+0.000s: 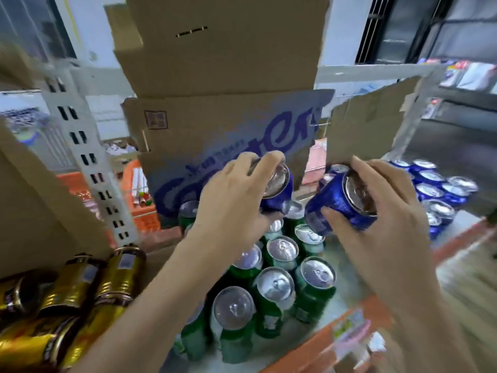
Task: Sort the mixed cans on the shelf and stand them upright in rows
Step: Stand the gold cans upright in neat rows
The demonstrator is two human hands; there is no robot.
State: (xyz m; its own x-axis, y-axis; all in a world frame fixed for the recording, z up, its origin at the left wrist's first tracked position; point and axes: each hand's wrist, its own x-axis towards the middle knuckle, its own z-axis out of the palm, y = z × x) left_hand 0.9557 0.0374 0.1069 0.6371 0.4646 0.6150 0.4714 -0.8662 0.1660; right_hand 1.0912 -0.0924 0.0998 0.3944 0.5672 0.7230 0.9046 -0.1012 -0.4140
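Head cam: each hand is wrapped around a blue can, the left hand [231,195] holding its blue can [277,189] tipped with the top facing the camera, and the right hand [376,211] gripping the other blue can [336,203] lying slanted, top toward the palm. Both hang above the upright green cans [277,289] on the shelf [336,305]. The standing blue row [435,184] sits off past the right hand, so I'd guess that one's nearer and just needs its can turned upright.
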